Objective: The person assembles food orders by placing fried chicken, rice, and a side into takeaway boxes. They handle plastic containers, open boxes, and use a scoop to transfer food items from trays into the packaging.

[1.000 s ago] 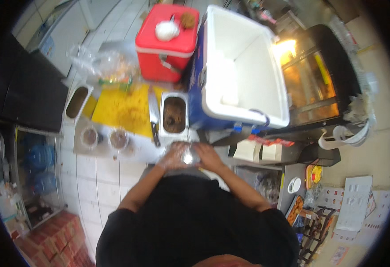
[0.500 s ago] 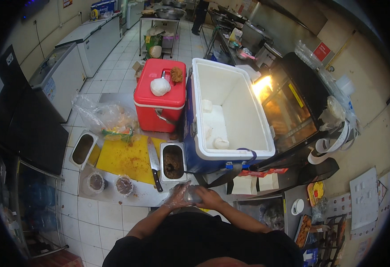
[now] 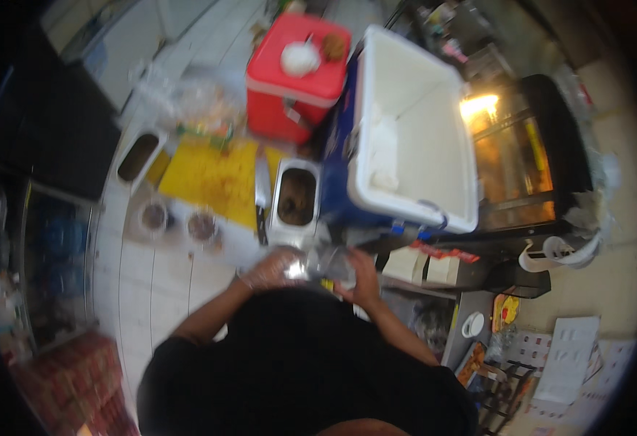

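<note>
In front of my body, my left hand (image 3: 273, 269) wears a clear plastic glove; motion smears its fingers beside a shiny patch of plastic. My right hand (image 3: 363, 281), bare, curls round a clear thin plastic piece (image 3: 331, 261) that lies between both hands. Whether it is a glove, a bag or a cup, the blur hides. Just beyond them stands a steel container (image 3: 297, 195) with brown contents. To its left a knife (image 3: 262, 190) with a black handle lies at the edge of a yellow cutting board (image 3: 213, 178) strewn with crumbs.
Two clear cups with dark contents, one of them (image 3: 203, 226), stand near the board. A second steel container (image 3: 138, 158) is at far left. Behind are a red cooler (image 3: 289, 109) with a white ball-shaped wrap (image 3: 300, 59) on its lid, a large open blue cooler (image 3: 366, 200) and a lit display case (image 3: 511, 167).
My view has tilted and shifted, blurring the picture. My hands, close together before, are farther apart, the right one having moved rightward with the clear plastic.
</note>
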### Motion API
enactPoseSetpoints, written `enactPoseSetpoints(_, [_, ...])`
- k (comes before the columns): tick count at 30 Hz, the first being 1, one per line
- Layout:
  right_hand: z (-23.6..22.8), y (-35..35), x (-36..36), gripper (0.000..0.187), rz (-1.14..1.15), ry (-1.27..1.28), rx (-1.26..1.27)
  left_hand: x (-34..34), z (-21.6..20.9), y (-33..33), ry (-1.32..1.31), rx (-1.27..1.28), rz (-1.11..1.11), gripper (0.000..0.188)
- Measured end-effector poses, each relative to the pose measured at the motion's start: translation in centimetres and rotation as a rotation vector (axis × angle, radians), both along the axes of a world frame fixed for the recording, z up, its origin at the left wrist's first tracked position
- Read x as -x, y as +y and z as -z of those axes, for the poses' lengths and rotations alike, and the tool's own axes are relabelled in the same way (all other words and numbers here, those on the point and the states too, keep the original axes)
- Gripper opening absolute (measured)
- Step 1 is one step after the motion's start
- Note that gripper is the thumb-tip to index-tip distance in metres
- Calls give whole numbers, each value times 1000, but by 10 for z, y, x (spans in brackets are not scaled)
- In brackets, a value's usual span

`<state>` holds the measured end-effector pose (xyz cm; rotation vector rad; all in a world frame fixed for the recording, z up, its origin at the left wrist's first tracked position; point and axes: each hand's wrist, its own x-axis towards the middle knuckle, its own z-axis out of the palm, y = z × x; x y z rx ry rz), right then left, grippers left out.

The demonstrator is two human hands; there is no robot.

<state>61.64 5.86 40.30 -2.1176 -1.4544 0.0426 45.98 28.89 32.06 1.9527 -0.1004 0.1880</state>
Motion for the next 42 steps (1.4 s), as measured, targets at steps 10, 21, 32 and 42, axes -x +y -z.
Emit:
enactPoseSetpoints(10, [-81,122,48,65,-395,267,-80,40,-87,-2,197,1555,-65,92])
enactPoseSetpoints(21, [-49,212,-11,18,-135,-445,830,48,-66,40,149,1513,-478,62])
enactPoseSetpoints(32, [-38,233,-4,17,-81,-301,932,27,-62,61,384,1137,-319,52])
enactPoseSetpoints(42, [-41,242,-10,18,-139,-250,988,15,-74,63,311,978,-153,61])
